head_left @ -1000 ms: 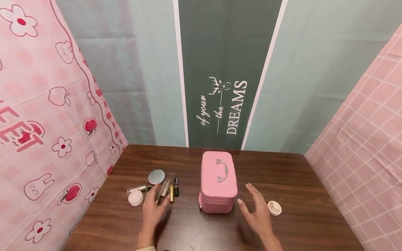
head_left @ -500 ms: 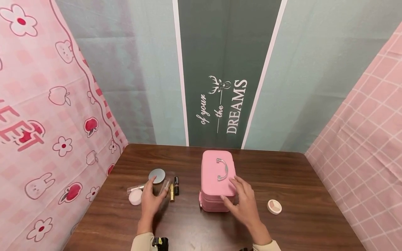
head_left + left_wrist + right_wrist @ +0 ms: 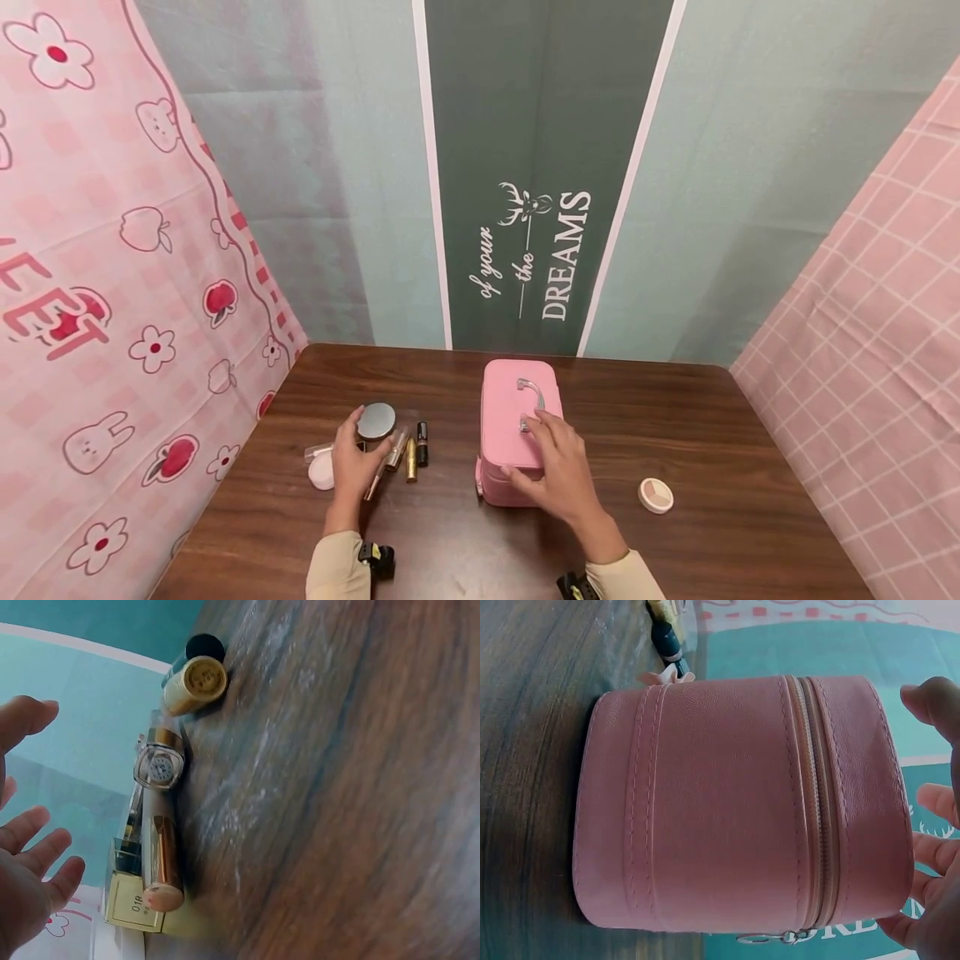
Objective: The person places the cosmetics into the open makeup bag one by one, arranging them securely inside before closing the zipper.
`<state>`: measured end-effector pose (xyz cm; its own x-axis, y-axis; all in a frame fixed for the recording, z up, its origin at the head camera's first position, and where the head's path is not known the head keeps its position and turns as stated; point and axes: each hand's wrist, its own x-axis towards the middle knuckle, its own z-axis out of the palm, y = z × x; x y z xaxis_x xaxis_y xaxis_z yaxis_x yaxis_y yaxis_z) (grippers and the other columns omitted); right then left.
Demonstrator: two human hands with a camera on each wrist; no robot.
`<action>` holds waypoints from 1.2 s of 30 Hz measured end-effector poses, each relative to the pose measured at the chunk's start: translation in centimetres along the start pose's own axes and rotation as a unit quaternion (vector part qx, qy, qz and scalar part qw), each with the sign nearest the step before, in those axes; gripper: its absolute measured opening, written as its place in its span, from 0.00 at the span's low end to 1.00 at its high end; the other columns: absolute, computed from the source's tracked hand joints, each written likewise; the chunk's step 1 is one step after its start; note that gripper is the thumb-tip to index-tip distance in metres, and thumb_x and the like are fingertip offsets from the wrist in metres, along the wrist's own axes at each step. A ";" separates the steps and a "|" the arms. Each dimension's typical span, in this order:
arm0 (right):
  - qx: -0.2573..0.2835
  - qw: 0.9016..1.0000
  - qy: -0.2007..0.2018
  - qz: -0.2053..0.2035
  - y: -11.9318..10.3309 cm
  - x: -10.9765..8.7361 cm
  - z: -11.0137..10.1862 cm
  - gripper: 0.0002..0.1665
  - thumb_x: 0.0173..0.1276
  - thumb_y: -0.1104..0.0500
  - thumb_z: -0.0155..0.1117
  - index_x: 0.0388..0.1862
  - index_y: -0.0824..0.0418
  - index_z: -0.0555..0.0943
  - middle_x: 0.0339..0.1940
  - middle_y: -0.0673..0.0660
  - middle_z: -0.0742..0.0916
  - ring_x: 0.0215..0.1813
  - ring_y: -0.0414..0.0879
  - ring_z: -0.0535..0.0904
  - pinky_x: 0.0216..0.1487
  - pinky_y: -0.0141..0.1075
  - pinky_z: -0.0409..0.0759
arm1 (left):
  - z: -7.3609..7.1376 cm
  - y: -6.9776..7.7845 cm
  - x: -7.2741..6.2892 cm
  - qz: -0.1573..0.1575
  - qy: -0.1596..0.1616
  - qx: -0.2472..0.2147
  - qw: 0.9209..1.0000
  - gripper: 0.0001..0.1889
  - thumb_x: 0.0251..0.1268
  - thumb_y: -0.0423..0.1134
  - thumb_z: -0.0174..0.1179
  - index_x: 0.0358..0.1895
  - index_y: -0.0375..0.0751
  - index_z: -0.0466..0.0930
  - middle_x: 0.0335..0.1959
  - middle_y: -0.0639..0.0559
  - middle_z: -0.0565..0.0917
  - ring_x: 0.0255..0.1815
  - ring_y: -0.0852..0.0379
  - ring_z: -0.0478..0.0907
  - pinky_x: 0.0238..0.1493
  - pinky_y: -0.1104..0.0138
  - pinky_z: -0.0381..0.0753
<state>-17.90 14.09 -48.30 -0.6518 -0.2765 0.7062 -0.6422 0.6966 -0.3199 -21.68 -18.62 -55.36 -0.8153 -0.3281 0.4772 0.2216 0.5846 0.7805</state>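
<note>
Clearly, the case (image 3: 735, 802) stands upright on the desk (image 3: 697, 442), with the right hand (image 3: 561, 468) the nearer one. It lies ahead and to the left of that hand, the lid's (image 3: 504, 421) long axis running from near to far. The right hand's fingers are spread, holding nothing, above the lid's near part by the handle (image 3: 536, 390); whether a fingertip touches is hard to tell. The left hand (image 3: 357, 460) also has its fingers apart, beside the silver disc (image 3: 377, 422). Compared with half a second ago, the right hand reaches further across the lid, the left sits slightly leftward, and the case has not moved.
</note>
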 end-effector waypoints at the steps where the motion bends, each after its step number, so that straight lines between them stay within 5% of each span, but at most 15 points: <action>1: -0.002 1.000 -0.005 0.000 -0.1 0.1 0.1 0.42 0.41 0.44 0.74 0.55 0.62 0.75 0.55 0.66 0.76 0.55 0.62 0.70 0.46 0.60 0.66 | 0.0 -0.1 0.1 -0.001 -0.001 0.000 1.000 0.38 0.35 0.30 0.74 0.58 0.31 0.71 0.49 0.29 0.74 0.48 0.33 0.72 0.47 0.47 0.69; 14: -0.088 0.992 -0.085 -0.011 0.0 1.0 1.0 0.51 0.40 0.32 0.71 0.61 0.57 0.72 0.58 0.61 0.75 0.59 0.58 0.67 0.53 0.59 0.61 | 0.3 -1.5 1.3 -0.070 -0.026 0.033 0.997 0.39 0.35 0.32 0.73 0.59 0.28 0.69 0.52 0.29 0.72 0.52 0.35 0.69 0.51 0.47 0.65; 25: -0.107 0.991 -0.071 -0.022 0.3 0.6 1.7 0.45 0.38 0.34 0.72 0.53 0.58 0.77 0.53 0.61 0.78 0.56 0.58 0.69 0.54 0.63 0.60 | 0.5 -2.2 2.2 -0.096 -0.065 0.064 0.991 0.42 0.38 0.35 0.73 0.62 0.30 0.65 0.54 0.28 0.69 0.53 0.33 0.68 0.51 0.45 0.66; 36: -0.109 0.992 -0.060 -0.034 0.6 0.4 1.8 0.42 0.39 0.34 0.71 0.50 0.58 0.78 0.52 0.60 0.78 0.54 0.59 0.70 0.53 0.62 0.60 | 0.7 -2.0 2.9 -0.071 -0.098 0.143 0.982 0.39 0.41 0.39 0.72 0.59 0.28 0.67 0.49 0.27 0.72 0.50 0.30 0.69 0.48 0.42 0.65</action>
<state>-19.23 13.20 -49.32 -0.6620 -0.3943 0.6374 -0.5920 0.7967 -0.1220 -24.82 -20.21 -55.84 -0.9210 -0.2875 0.2627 -0.0375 0.7369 0.6750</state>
